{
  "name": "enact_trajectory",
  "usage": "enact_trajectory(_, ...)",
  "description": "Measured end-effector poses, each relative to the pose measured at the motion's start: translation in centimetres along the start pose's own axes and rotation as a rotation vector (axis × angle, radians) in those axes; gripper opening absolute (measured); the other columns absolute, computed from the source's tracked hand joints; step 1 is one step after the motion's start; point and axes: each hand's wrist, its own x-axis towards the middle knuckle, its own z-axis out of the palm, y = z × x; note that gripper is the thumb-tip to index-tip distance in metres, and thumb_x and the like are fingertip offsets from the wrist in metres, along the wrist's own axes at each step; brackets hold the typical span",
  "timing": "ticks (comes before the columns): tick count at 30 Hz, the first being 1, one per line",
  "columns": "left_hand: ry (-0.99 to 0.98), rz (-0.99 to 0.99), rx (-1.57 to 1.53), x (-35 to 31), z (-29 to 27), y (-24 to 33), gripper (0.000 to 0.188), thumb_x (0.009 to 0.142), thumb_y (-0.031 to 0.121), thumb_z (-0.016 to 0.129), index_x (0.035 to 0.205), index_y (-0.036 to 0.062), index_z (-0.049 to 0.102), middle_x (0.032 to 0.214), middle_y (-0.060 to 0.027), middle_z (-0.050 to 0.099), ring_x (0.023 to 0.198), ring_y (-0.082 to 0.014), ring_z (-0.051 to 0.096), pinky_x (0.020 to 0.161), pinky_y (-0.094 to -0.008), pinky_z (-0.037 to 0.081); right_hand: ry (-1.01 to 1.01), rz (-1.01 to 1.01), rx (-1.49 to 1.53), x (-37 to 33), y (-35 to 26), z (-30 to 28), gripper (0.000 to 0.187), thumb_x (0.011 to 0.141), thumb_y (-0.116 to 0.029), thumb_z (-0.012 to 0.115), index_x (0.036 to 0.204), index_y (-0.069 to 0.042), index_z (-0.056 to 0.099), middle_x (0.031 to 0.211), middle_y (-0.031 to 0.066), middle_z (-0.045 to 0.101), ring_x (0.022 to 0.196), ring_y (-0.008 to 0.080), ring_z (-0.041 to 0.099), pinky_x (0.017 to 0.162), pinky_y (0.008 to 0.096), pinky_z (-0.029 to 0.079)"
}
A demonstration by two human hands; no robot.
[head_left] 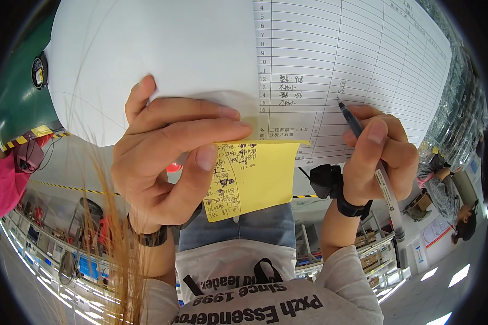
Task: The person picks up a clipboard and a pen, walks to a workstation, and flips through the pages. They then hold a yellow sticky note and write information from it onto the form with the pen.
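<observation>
My right hand [382, 151] grips a dark-capped pen with a clear barrel [387, 195]. The pen's tip touches, or nearly touches, a printed form [320, 49] with ruled rows and some handwriting. My left hand [168, 151] lies across the lower edge of the white sheet [146, 49] left of the form's rows, fingers bent. Its thumb and index finger are at the upper left corner of a yellow sticky note [268, 179], covered partly in handwriting, which hangs below the form's edge. A black band circles each wrist; the right one carries a black device [325, 181].
A round black object [39, 70] stands on the green surface [16, 89] at the left. Clear plastic packaging [463, 70] lies right of the form. Beyond the table edge are a pink garment [8, 184], shelves with boxes and, at the right, a person in a dark cap [465, 222].
</observation>
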Motion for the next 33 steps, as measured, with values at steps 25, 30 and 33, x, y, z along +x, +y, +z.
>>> enact_trajectory(25, -0.012, -0.004, 0.028, -0.3, -0.6, -0.3, 0.022, 0.078, 0.012, 0.052, 0.084, -0.0023, 0.068, 0.081, -0.0111, 0.068, 0.088, -0.0196, 0.063, 0.112, -0.0385, 0.012, 0.021, -0.013, 0.016, -0.2, -0.2, 0.5, 0.026, 0.081, 0.002, 0.061, 0.069, -0.004, 0.039, 0.06, 0.017, 0.061, 0.053, 0.0248, 0.064, 0.047, 0.0313, 0.051)
enact_trajectory(30, -0.018, -0.015, 0.025, -0.5, -1.0, -0.5, 0.022, 0.078, 0.012, 0.051, 0.084, -0.0024, 0.068, 0.081, -0.0115, 0.068, 0.087, -0.0197, 0.063, 0.112, -0.0385, 0.012, 0.003, 0.002, 0.05, -0.2, -0.6, 0.7, 0.027, 0.081, 0.002, 0.061, 0.068, -0.003, 0.038, 0.059, 0.0163, 0.06, 0.053, 0.0252, 0.064, 0.047, 0.0315, 0.051)
enact_trajectory(33, -0.018, -0.014, 0.021, -0.6, -1.1, -0.6, 0.022, 0.078, 0.012, 0.052, 0.084, -0.0026, 0.068, 0.081, -0.0118, 0.068, 0.087, -0.0197, 0.063, 0.112, -0.0384, 0.012, -0.007, -0.02, 0.035, -0.2, -0.8, 1.0, 0.028, 0.08, 0.003, 0.062, 0.067, -0.003, 0.038, 0.057, 0.0153, 0.059, 0.053, 0.0256, 0.064, 0.047, 0.0318, 0.051)
